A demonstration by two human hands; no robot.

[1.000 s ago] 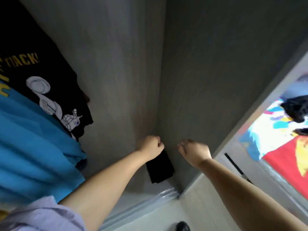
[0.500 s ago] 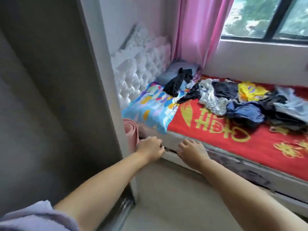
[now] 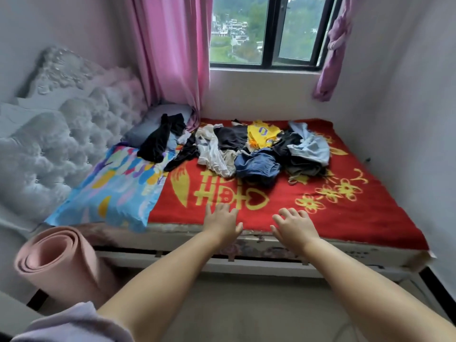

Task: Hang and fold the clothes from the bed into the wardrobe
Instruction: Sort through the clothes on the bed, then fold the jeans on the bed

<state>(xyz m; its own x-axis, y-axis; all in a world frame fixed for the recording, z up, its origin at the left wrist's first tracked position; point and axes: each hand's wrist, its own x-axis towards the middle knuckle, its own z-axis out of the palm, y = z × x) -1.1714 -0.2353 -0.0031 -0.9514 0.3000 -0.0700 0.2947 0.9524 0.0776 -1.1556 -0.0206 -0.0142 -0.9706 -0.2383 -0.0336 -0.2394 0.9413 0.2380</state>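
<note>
Only yellow characters on bedspread (image 3: 283, 208)

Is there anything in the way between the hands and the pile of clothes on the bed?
Nothing visible blocks them. The left hand and right hand are open and empty over the bed's near edge, and only bare red blanket lies between them and the pile of clothes farther back.

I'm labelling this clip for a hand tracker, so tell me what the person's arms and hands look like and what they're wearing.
Both forearms are bare, with no watch, ring, bracelet or glove showing on the left hand or the right hand. The only clothing visible is a pale lilac sleeve at the left upper arm. The right arm's sleeve is out of frame.
</note>
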